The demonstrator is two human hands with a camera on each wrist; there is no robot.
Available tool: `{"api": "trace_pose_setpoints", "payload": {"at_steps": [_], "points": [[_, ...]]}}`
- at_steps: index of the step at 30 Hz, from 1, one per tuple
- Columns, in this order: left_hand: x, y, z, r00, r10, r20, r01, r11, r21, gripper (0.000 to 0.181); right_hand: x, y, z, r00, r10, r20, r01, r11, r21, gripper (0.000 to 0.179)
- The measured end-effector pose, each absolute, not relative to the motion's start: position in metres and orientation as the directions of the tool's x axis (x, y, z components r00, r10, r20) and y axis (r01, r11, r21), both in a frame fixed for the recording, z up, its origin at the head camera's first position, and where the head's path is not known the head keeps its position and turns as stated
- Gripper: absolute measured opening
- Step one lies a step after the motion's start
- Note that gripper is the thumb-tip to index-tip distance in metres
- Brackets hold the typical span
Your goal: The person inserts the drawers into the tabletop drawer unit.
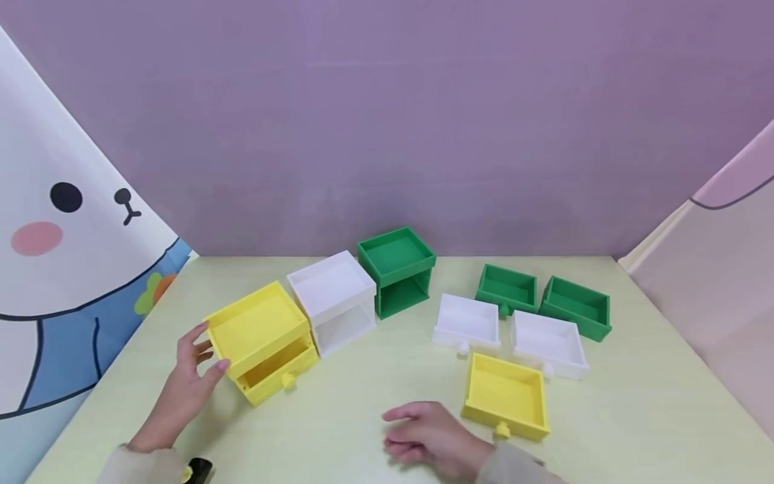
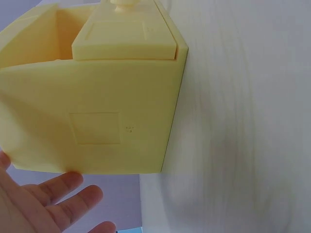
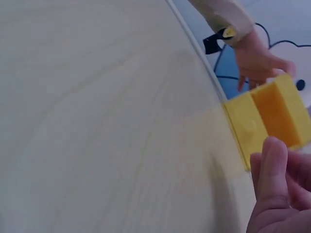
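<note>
A small yellow cabinet (image 1: pixel 256 327) stands on the left of the table, with a raised rim around its top. In its lower slot sits a yellow drawer (image 1: pixel 283 378) with a round knob; the space above that drawer is open. My left hand (image 1: pixel 189 388) holds the cabinet at its left side, thumb at the front corner and fingers toward the back. My right hand (image 1: pixel 431 435) hovers over the table's front middle, fingers loosely curled and holding nothing. To its right lies a loose yellow drawer (image 1: pixel 506 396), knob toward me.
A white cabinet (image 1: pixel 332 286) and a green cabinet (image 1: pixel 398 259) stand right of the yellow one, both without drawers. Two white drawers, one nearer the middle (image 1: pixel 467 323) and one farther right (image 1: pixel 547 339), lie before two green drawers (image 1: pixel 506 289). A purple curtain (image 1: pixel 423 134) hangs behind.
</note>
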State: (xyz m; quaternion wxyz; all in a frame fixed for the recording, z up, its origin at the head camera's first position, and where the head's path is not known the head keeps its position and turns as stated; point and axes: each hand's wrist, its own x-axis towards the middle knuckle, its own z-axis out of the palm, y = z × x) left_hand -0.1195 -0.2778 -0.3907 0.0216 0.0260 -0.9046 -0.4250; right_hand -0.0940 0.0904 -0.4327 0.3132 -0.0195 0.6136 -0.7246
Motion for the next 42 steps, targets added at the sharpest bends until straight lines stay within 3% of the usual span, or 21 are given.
{"api": "trace_pose_setpoints", "payload": {"at_steps": [7, 12, 20, 25, 34, 37, 42], "points": [[-0.123, -0.276, -0.390, -0.999, -0.042, 0.019, -0.011, 0.612, 0.791, 0.078, -0.076, 0.178, -0.420, -0.744, -0.430, -0.512, 0.499, 0.153, -0.853, 0.031], [-0.123, -0.278, -0.390, -0.997, -0.072, -0.034, -0.071, 0.605, 0.793, 0.080, -0.064, 0.203, -0.423, -0.740, -0.356, -0.571, 0.540, 0.191, -0.820, 0.026], [-0.123, -0.279, -0.389, -0.996, -0.079, -0.033, -0.074, 0.594, 0.801, 0.080, -0.060, 0.216, -0.431, -0.797, -0.079, -0.599, 0.558, 0.283, -0.780, 0.030], [-0.124, -0.279, -0.391, -0.996, -0.080, -0.027, -0.069, 0.593, 0.802, 0.081, -0.058, 0.223, -0.436, -0.810, -0.014, -0.586, 0.559, 0.285, -0.779, 0.034], [-0.125, -0.279, -0.394, -0.999, -0.032, 0.012, -0.010, 0.603, 0.798, 0.079, -0.058, 0.219, -0.436, -0.831, 0.198, -0.520, 0.556, 0.266, -0.788, 0.021], [-0.126, -0.280, -0.394, -1.000, -0.005, 0.021, 0.014, 0.608, 0.794, 0.078, -0.060, 0.218, -0.433, -0.816, 0.222, -0.534, 0.577, 0.258, -0.775, 0.025], [-0.126, -0.282, -0.391, -0.998, -0.018, -0.052, -0.052, 0.629, 0.776, 0.081, -0.063, 0.216, -0.429, -0.805, 0.192, -0.561, 0.593, 0.266, -0.760, 0.032]]}}
